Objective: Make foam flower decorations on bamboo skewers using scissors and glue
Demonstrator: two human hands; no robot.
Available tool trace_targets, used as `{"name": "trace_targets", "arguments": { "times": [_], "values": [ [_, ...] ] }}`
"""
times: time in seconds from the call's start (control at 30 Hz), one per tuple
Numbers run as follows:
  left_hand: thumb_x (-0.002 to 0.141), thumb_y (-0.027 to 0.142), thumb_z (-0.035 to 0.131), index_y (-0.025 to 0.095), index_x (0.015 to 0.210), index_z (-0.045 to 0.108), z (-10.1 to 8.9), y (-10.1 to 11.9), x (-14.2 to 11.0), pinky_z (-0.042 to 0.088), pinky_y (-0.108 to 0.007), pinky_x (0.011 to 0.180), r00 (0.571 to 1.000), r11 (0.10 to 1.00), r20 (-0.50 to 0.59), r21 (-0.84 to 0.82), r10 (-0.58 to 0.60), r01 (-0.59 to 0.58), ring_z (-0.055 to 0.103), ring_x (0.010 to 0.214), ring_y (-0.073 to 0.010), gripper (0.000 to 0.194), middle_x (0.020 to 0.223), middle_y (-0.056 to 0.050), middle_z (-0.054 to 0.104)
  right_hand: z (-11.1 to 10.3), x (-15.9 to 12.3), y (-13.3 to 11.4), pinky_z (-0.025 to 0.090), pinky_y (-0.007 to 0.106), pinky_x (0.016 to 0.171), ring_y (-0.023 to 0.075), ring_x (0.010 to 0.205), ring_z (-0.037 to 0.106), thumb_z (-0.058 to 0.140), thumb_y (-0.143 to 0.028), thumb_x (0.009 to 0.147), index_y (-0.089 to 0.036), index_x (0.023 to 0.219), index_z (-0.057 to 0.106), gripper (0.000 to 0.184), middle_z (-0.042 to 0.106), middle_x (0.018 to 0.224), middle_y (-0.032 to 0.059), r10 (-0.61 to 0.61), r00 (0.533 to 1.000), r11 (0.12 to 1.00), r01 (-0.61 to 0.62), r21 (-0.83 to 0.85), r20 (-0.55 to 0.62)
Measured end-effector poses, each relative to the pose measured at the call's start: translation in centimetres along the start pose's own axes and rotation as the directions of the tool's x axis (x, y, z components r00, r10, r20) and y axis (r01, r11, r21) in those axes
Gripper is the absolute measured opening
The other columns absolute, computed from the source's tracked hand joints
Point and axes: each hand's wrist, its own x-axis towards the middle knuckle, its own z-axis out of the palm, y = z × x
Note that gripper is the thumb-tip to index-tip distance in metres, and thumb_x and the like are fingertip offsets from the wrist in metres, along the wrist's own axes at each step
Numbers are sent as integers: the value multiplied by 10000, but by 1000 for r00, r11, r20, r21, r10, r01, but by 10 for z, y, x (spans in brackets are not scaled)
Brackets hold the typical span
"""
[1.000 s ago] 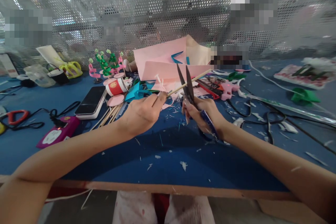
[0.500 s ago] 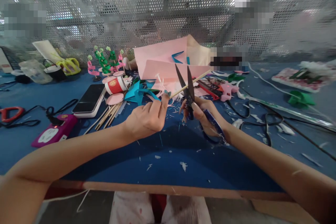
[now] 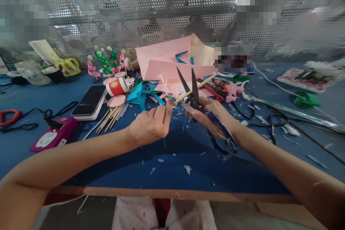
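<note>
Pinched between the fingertips of my left hand (image 3: 152,120) is one end of a thin wooden stick (image 3: 206,80), which slants up to the right. My right hand (image 3: 215,116) grips a pair of scissors (image 3: 196,95) with dark blades and blue handles. The blades stand apart, pointing up and away from me, and the stick crosses between them. Beyond my left hand lie blue paper pieces (image 3: 138,95) and a loose bundle of wooden sticks (image 3: 111,118). Behind the blades is a large pink paper sheet (image 3: 164,54), folded and propped up.
To the left are a phone (image 3: 90,101), a purple power bank (image 3: 54,134), a red-and-white paper cup (image 3: 118,86) and small pink-and-green paper plants (image 3: 106,63). On the right, a pink glue gun (image 3: 234,91) lies near black cords. Paper scraps (image 3: 187,169) dot the blue table.
My right thumb and fingers have shifted on the scissors, and the handles sit slightly lower and further right. The stick still lies between the parted blades. The whole view has moved a little.
</note>
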Motion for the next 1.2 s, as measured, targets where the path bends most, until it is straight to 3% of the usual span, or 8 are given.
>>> {"name": "trace_targets", "arguments": {
  "times": [0.23,0.4,0.5,0.6,0.8,1.07,1.2],
  "values": [
    [812,68,418,26,966,596,7,-4,1,327,-177,333,1000,999,20,-30,-18,19,462,395,-66,239,495,3,473,0,2,-5,372,323,621,179,635,490,367,-308,795,-174,627,478,242,530,657,74,-102,995,988,99,-115,-16],
    [820,63,394,32,957,605,9,-6,2,314,-181,328,998,1000,51,19,-23,22,456,389,-67,254,495,-5,473,1,6,-9,395,293,606,170,631,554,370,-263,784,-156,626,514,239,570,632,59,37,996,971,-54,-232,-77],
    [812,46,390,15,952,598,11,-5,2,311,-185,335,999,999,38,18,-34,33,459,397,-71,253,507,-4,466,1,8,-12,406,270,584,169,615,578,490,-319,706,-154,641,556,189,608,614,40,151,985,955,-167,-245,-83],
    [806,47,405,7,963,590,12,-4,1,300,-187,337,999,999,27,21,-37,37,455,400,-73,247,505,1,461,1,8,-14,408,260,559,161,568,576,567,-350,621,-171,645,577,180,621,590,20,121,982,933,-162,-321,-144],
    [820,61,401,16,949,602,12,-3,2,304,-192,341,996,998,72,28,-52,50,465,400,-80,243,489,-6,476,-2,11,-18,408,276,555,182,578,588,574,-415,631,-176,569,572,246,635,600,54,110,987,869,-151,-471,-114],
    [818,48,391,20,942,605,12,-8,4,324,-186,336,997,997,66,68,-40,36,474,393,-80,249,495,-9,483,5,15,-2,419,296,594,169,563,594,397,-326,802,-170,617,579,303,627,580,66,20,993,921,-64,-385,-118],
    [830,61,373,27,962,597,12,-12,4,334,-183,340,993,996,104,76,-50,42,478,403,-81,262,512,-17,494,7,16,2,420,297,598,161,553,581,380,-378,829,-174,612,548,342,606,563,59,-3,995,949,-30,-312,-104]
  ]
}}
